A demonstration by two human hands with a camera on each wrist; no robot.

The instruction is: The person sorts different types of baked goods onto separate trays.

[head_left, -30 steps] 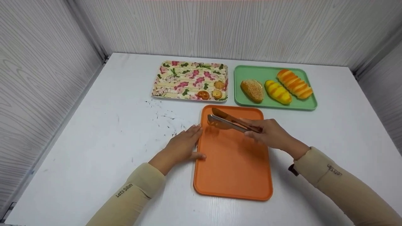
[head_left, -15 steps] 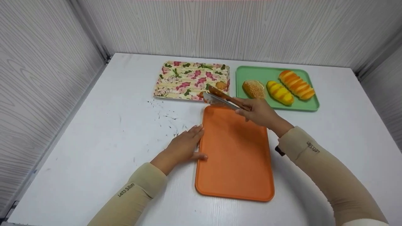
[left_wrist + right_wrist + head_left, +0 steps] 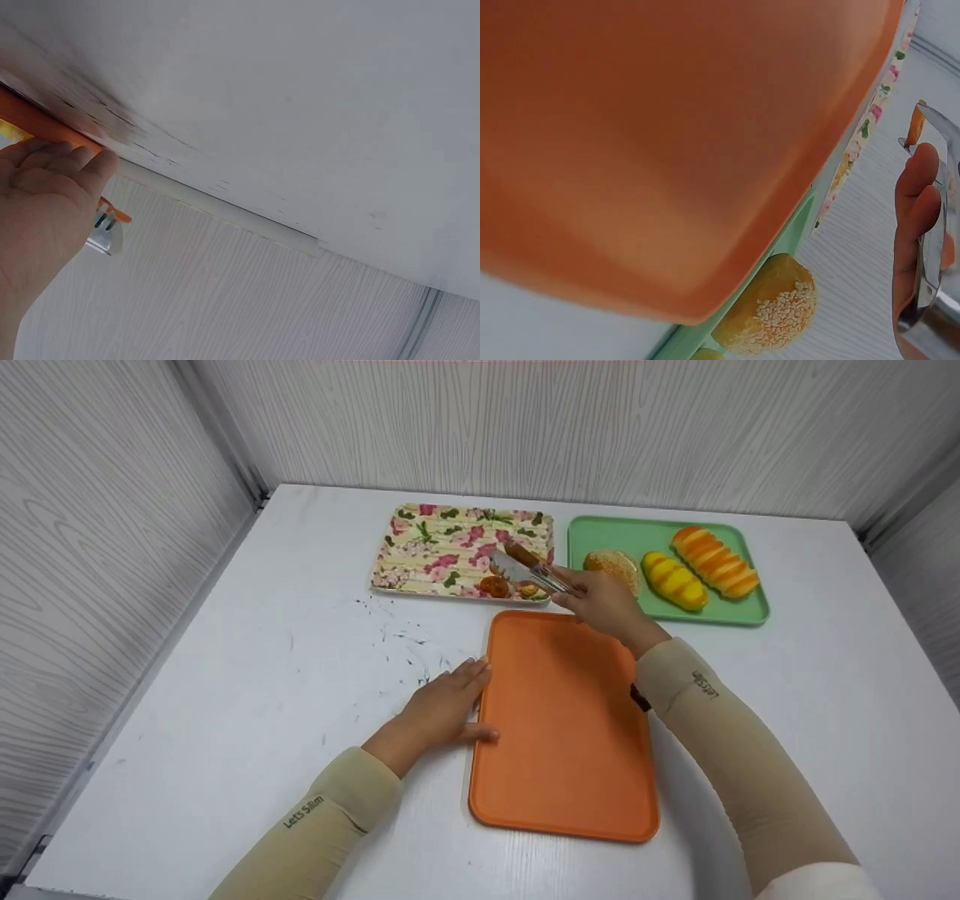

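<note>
My right hand (image 3: 604, 604) grips metal food tongs (image 3: 553, 578). The tips hang over the right part of the floral tray (image 3: 424, 559), close above small cookies. One brown pretzel-shaped cookie (image 3: 494, 586) shows beside the tips; another round cookie (image 3: 529, 591) is partly covered by the tongs. In the right wrist view the metal arms of the tongs (image 3: 932, 259) run past my curled fingers. My left hand (image 3: 442, 705) rests at the left edge of the orange tray (image 3: 562, 735), fingers extended along its side, thumb over the rim.
A green tray (image 3: 622, 532) stands at the back right. On it lie a sesame-topped bun (image 3: 613, 564), partly behind my right hand, a yellow striped bread (image 3: 673, 581) and a long scored loaf (image 3: 716, 562). Wood-grain panels (image 3: 570, 435) enclose the white table (image 3: 247, 720).
My right hand has carried the tongs away from me, from above the orange tray to over the cookies on the floral tray. The left hand stays at the orange tray's edge.
</note>
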